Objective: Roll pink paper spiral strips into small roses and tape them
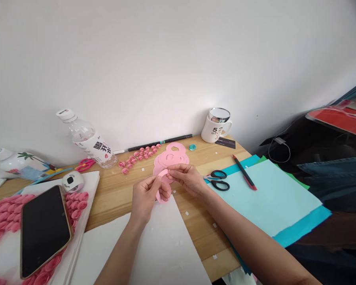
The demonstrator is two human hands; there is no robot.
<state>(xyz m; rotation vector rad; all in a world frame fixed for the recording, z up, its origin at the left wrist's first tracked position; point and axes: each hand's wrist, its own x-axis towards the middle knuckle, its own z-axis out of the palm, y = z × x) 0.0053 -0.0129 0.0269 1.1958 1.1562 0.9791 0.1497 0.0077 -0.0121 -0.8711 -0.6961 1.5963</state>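
On the wooden table (118, 194), the white board (90, 186) at the left edge is seen largely covered with rolled pink rosettes (77, 204), and a shorter row of rosettes (138, 155) lies near the back edge; that much is judged done. A stack of pink spiral cut-outs (173, 157) beside that row lies unrolled, so a fair share is judged left. Over the table's middle, one pink spiral strip (161, 196) is pinched closed between the fingertips of the left hand (146, 196) and the right hand (187, 179), with its loose end hanging in a loop. On the bottle (90, 142) at the back edge, dark Chinese characters are printed but cannot be read with certainty. On the mug (215, 128) towards the back right corner, a "5" can be made out.
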